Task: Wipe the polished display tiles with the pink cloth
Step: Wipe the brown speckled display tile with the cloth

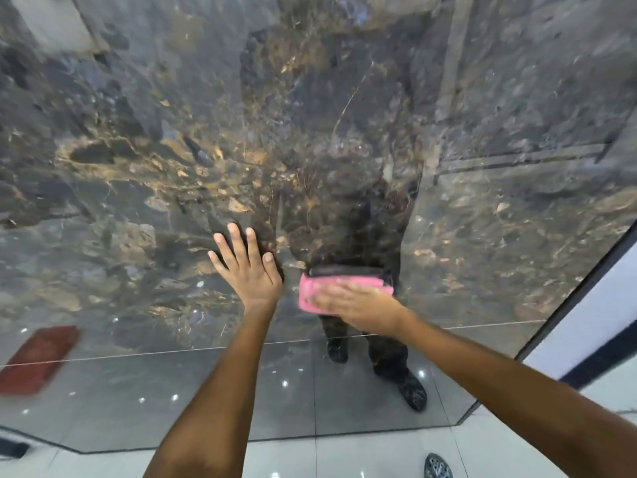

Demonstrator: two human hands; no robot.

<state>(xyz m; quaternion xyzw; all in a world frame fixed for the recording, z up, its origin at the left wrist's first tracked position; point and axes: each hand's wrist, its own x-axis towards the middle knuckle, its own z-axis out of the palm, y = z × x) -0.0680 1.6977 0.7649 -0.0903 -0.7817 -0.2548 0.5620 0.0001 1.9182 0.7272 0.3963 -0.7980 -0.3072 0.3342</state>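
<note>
two hands are on the dark shiny tile (138, 188). the right hand (358, 307) lies flat on the pink cloth (312, 291), pressing it on, fingers maybe straight but blurry. the cloth's long side runs left to right. the left hand (250, 267) rests open just beside it, fingers pointing up

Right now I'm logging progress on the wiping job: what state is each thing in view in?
Left hand: open, fingers spread, flat on the tile.
Right hand: open, pressing the cloth, blurred.
Cloth: folded, flat against the tile under the right hand.
Tile: upright, glossy, reflecting the person.
</note>
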